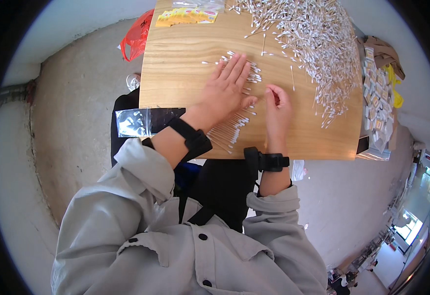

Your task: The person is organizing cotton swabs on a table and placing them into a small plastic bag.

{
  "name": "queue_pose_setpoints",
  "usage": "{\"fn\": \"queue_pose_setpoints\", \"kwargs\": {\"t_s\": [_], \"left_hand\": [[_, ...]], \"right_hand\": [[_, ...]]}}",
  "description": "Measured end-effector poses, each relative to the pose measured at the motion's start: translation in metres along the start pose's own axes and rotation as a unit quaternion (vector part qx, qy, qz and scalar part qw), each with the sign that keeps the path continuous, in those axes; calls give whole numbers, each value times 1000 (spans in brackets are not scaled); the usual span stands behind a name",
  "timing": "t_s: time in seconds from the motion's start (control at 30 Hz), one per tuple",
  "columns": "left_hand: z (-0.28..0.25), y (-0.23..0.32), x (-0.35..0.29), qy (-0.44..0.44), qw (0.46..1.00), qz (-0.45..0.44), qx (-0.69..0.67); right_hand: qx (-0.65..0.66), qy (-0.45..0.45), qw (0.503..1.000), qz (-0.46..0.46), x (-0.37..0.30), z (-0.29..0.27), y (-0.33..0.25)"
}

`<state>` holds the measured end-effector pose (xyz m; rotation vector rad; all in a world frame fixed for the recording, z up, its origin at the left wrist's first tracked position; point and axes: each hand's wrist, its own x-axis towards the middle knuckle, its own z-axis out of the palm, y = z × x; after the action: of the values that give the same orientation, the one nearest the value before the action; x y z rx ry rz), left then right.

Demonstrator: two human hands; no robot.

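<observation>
My left hand (226, 88) lies flat, fingers stretched out, over a spread of cotton swabs (232, 130) on the wooden table. White tips show past its fingertips and beside its thumb, and a fan of swabs lies below the palm; those under the hand are hidden. Just to the right, my right hand (279, 110) rests on its edge on the tabletop with its fingers curled in toward the thumb. No swab sticks out of it. Beyond both hands, a large heap of loose cotton swabs (318, 44) covers the table's far right.
Yellow packets (185, 17) lie at the table's far left. A clear plastic bag (134, 123) sits by the near left edge. A red bag (137, 37) hangs beyond the left side. Right of the table (175, 59) is a pile of small packs (378, 96).
</observation>
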<state>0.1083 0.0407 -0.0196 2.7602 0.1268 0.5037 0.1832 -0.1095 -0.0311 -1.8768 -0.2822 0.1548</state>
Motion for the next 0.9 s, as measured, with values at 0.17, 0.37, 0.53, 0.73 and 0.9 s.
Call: {"fn": "queue_pose_setpoints", "kwargs": {"t_s": [0.17, 0.37, 0.53, 0.73, 0.9], "left_hand": [[9, -8, 13, -130, 989, -28, 71], [12, -8, 19, -112, 992, -19, 58], [5, -7, -5, -121, 993, 8, 15], [-2, -5, -13, -124, 992, 17, -6], [-12, -12, -9, -100, 994, -44, 9]], "right_hand": [[-10, -11, 1000, 15, 0, -1, 6], [-41, -6, 999, -4, 0, -4, 7], [-35, -2, 999, -19, -1, -2, 4], [-40, -2, 999, -21, -3, -1, 1], [-48, 2, 999, -12, -5, -1, -1]]}}
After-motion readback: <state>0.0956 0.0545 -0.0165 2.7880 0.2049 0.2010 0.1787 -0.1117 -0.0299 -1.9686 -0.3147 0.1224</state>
